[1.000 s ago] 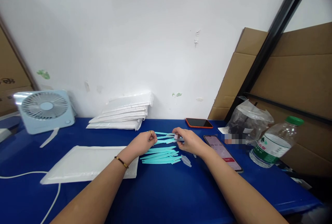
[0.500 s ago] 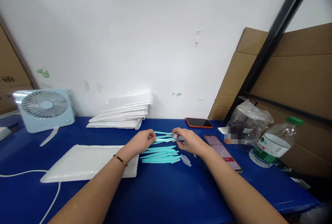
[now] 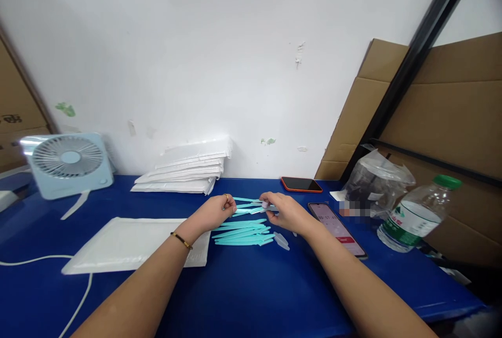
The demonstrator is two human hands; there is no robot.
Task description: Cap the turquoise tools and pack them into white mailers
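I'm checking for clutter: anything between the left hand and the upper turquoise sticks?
Nothing visible: the left hand is right at the left ends of the upper turquoise sticks. The white envelope lies farther left, not between.

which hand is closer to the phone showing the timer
Right. The right hand is just left of the timer phone; the left hand is farther left, by the white padded envelope.

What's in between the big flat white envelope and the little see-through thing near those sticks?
Several turquoise sticks lie there on the blue table, between the envelope and the see-through thing, as the head view shows.
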